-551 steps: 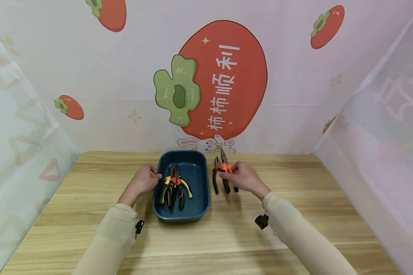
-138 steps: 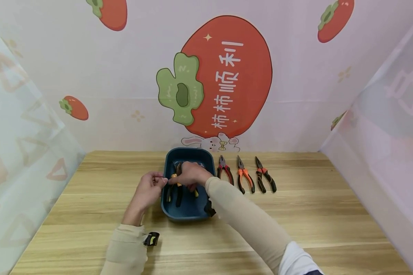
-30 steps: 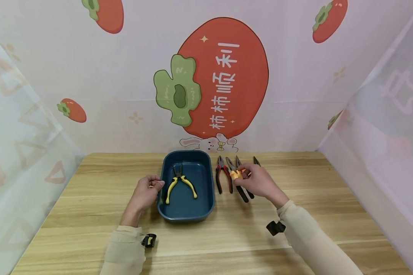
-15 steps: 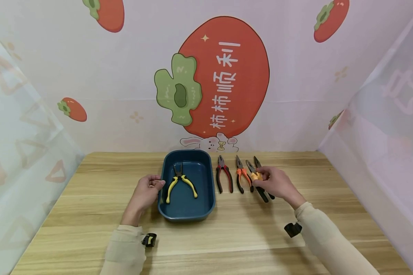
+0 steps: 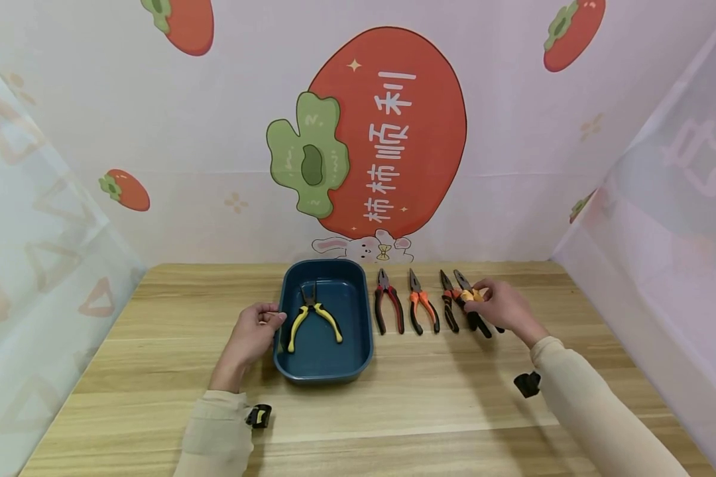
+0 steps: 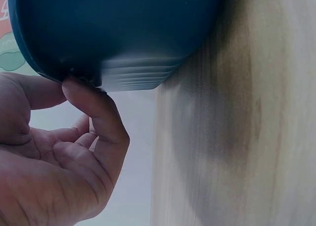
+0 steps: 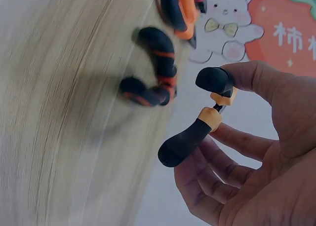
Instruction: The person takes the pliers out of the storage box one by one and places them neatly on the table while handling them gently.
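Note:
My left hand (image 5: 253,334) pinches the left rim of a dark blue tray (image 5: 323,379); the left wrist view has thumb and finger right at its rim (image 6: 29,58). Inside the tray lies a pair of pliers with yellow and black handles (image 5: 300,326), spread apart. At the right, my right hand (image 5: 506,308) holds pliers with black and light-orange handles (image 7: 185,144); in the right wrist view their handles point away from the palm. These pliers overlap the black-and-orange-striped pliers (image 5: 449,305) in the head view. The fingers hide part of their grips.
Between tray and right hand, red-and-black pliers (image 5: 382,289) and orange-and-black long-nose pliers (image 5: 416,296) lie in a row on the wooden table (image 5: 346,424), jaws toward the back. A printed cloth wall (image 5: 215,132) stands behind the table; cloth sides flank it.
My right hand has carried the light-orange-and-black pliers rightward, past the orange pair and over to the striped pair's right. Earlier, these pliers lay in the tray. My left hand stays at the rim.

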Demonstrator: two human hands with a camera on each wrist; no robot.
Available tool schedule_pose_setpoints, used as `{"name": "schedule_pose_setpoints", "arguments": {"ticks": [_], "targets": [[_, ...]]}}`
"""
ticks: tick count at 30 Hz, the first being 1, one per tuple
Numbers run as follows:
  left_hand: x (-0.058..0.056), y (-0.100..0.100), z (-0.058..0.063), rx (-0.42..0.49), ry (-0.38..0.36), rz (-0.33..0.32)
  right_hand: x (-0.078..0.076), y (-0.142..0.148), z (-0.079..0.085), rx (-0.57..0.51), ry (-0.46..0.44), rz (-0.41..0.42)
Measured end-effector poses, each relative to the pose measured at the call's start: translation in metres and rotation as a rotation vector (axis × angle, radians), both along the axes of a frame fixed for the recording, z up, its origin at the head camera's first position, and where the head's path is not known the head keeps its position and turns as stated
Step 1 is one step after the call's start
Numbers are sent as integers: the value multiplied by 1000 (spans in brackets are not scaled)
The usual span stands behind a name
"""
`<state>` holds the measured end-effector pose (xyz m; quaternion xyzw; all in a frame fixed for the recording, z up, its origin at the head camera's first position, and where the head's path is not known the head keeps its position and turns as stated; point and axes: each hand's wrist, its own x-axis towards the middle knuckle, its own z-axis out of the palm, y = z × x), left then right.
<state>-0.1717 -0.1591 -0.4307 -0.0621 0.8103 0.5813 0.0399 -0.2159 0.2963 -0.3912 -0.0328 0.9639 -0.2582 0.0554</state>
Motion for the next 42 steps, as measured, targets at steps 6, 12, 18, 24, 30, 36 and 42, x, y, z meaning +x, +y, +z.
{"name": "schedule_pose_setpoints", "arguments": {"ticks": [6, 12, 18, 24, 30, 36, 42], "targets": [[0, 0, 0, 0, -7, 6, -7, 13, -2, 33, -22, -24], [1, 1, 0, -7, -11, 6, -14, 23, -7, 48, -54, -60], [0, 1, -1, -12, -4, 8, -18, 29, -16, 49, -79, -88], [0, 1, -1, -4, -4, 9, -21, 32, -23, 65, -80, -98], [-1, 2, -1, 3, -2, 10, -24, 33, -26, 76, -82, -116], [-1, 1, -1, 11, 1, 11, -25, 32, -28, 99, -83, -132], [-2, 0, -1, 14, 6, 11, -25, 30, -31, 106, -85, -159]]}}
